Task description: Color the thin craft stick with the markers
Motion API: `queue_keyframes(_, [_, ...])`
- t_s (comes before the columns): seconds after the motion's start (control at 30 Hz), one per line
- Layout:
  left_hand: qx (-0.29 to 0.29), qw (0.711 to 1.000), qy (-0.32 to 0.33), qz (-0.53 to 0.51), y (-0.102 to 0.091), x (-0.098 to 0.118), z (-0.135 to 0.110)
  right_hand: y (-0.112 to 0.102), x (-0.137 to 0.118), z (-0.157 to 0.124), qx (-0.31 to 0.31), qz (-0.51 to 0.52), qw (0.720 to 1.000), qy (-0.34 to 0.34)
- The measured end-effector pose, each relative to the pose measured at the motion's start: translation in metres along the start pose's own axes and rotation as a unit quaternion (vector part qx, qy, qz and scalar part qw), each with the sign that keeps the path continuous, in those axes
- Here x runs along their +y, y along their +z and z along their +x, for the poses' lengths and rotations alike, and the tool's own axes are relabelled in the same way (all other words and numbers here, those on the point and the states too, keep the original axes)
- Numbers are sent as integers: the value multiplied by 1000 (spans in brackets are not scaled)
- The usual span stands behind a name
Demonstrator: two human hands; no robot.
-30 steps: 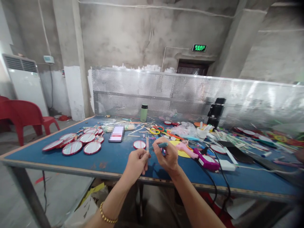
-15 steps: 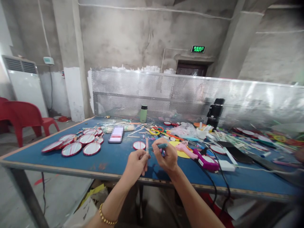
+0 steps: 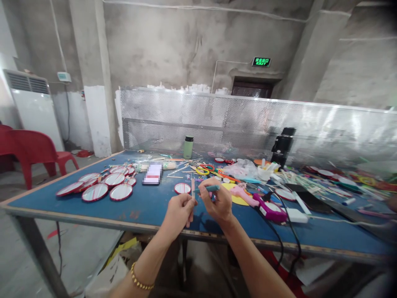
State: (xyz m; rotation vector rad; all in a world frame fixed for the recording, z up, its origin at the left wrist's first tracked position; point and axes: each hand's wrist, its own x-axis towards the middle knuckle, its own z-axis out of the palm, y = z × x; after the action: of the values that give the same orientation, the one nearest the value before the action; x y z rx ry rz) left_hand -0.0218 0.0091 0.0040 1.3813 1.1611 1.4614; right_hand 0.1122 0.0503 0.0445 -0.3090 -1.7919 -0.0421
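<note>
- At the far left, red chairs (image 3: 34,145) stood on the floor past the end of my blue table (image 3: 145,211).
- On the table's left side lay an overlapping heap of round, red-rimmed discs (image 3: 95,192), their faces shiny like mirrors.
- Right of the heap, a phone (image 3: 151,176) lay flat, its screen blurred out.
- A gold beaded bracelet (image 3: 141,278) circled my left wrist, near the bottom.
- My left hand (image 3: 179,211) was closed over the near table edge, pinching the lower end of a thin, flat strip (image 3: 192,186) that pointed away from me.
- One more red-rimmed disc (image 3: 182,188) lay alone just beyond that hand, left of the strip.
- Farther back, a green bottle (image 3: 188,147) stood upright before a perforated metal screen (image 3: 173,111).
- My right hand (image 3: 217,203) gripped a teal pen (image 3: 212,188), its tip pointing left at the strip; whether they touched, I couldn't tell.
- Right of that hand, a pink piece (image 3: 242,192) lay over a yellow sheet (image 3: 238,201), next to a purple device (image 3: 272,210).
- Far right, a black object (image 3: 283,145) stood by the screen.
</note>
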Motion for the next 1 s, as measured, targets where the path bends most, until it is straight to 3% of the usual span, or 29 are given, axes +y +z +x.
queue_keyframes(1.0, [-1,1000,0,-7,0,1,-1,1,1,-1,-10,13,1000,-12])
